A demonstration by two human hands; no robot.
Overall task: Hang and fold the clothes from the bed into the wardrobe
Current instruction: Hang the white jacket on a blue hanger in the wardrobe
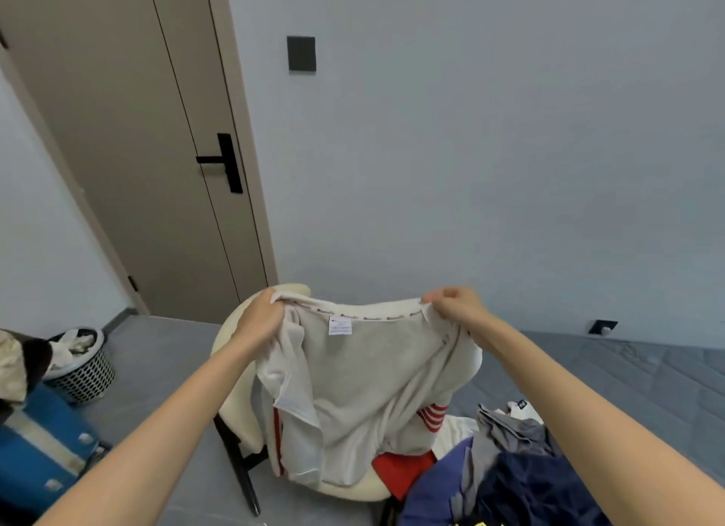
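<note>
Pinching sweatshirt (365, 372) collar: L hand (257, 321), R hand (457, 308), both grips tight.

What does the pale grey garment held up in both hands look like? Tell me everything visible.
The pale grey garment is soft knit fabric with a cream top edge lined with printed tape and a small white label sewn under it. Its lower folds show red stripes. The left hand and right hand grip that edge at either end, stretching it level. The rest hangs crumpled in front of a cream chair.
</note>
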